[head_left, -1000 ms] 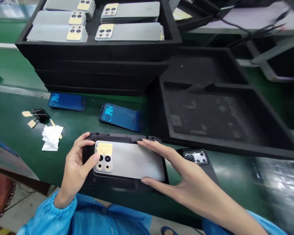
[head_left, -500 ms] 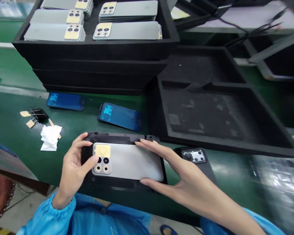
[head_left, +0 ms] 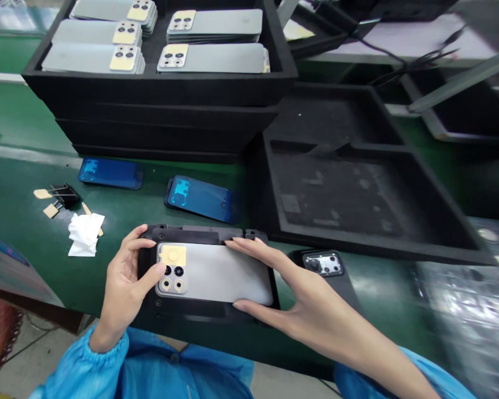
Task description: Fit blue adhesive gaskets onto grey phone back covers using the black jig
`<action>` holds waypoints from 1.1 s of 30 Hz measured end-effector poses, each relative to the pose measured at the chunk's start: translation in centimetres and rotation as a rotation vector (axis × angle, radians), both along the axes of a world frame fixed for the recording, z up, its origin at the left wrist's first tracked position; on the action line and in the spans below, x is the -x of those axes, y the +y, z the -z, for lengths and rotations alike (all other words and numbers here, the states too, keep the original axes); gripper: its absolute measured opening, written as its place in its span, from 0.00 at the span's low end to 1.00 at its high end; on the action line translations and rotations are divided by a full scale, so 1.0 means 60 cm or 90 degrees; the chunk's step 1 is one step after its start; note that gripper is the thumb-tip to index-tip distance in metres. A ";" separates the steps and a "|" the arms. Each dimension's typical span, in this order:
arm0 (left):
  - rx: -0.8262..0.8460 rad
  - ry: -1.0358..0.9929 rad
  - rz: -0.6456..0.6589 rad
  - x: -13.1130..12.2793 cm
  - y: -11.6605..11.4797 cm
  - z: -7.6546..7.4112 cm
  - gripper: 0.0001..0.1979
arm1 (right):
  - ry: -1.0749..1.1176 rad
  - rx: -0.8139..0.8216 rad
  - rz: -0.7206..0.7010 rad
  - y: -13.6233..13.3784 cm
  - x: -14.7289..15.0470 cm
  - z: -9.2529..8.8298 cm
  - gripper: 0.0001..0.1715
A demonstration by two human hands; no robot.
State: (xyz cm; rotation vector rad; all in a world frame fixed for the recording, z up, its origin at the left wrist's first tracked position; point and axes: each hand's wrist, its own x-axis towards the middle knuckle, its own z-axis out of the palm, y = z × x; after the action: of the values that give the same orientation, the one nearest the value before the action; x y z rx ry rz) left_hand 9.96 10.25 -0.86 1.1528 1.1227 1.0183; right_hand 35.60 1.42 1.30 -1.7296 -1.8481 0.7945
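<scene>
A silver phone back cover (head_left: 220, 274) with a yellow sticker over part of its camera block lies in a black fixture (head_left: 208, 310) at the table's front edge. My left hand (head_left: 125, 288) grips the cover's left end, thumb beside the camera lenses, fingers curled over the fixture's corner. My right hand (head_left: 311, 310) spans the cover's right end, forefinger on the far edge and thumb on the near edge.
A stack of black trays (head_left: 158, 111) at the back holds several silver covers. An empty black tray (head_left: 357, 244) sits to the right. Two blue-filmed frames (head_left: 202, 199) (head_left: 110, 173), a white wipe (head_left: 85, 233), clips and a dark phone part (head_left: 324, 265) lie on the green table.
Both hands stay on the cover in the fixture; only the view has drifted slightly. Nothing was picked up or let go.
</scene>
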 end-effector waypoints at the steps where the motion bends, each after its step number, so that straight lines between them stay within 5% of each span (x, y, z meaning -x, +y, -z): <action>1: -0.003 0.002 0.000 0.000 0.000 0.000 0.13 | -0.004 0.000 -0.001 0.000 0.000 0.000 0.39; 7: -0.031 0.038 0.008 0.003 0.001 0.002 0.11 | -0.013 0.010 0.003 0.002 0.002 0.000 0.41; 14: -0.032 0.057 0.050 0.008 0.005 0.008 0.09 | -0.023 -0.024 -0.107 0.010 -0.003 -0.003 0.30; 20: -0.035 0.055 0.059 0.011 0.007 0.010 0.09 | -0.156 0.011 -0.188 0.007 0.003 0.012 0.32; 26: -0.035 0.051 0.045 0.010 0.010 0.007 0.10 | -0.273 -0.098 -0.103 -0.021 0.035 0.037 0.40; 33: -0.035 0.051 0.042 0.007 0.014 0.005 0.15 | -0.332 -0.214 0.125 -0.060 0.037 0.043 0.40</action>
State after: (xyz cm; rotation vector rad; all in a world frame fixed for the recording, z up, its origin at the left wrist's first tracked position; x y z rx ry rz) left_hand 9.56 11.11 -1.15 1.2756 1.1176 0.9651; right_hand 33.40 -2.20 -1.30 -1.9655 -1.9391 -0.0609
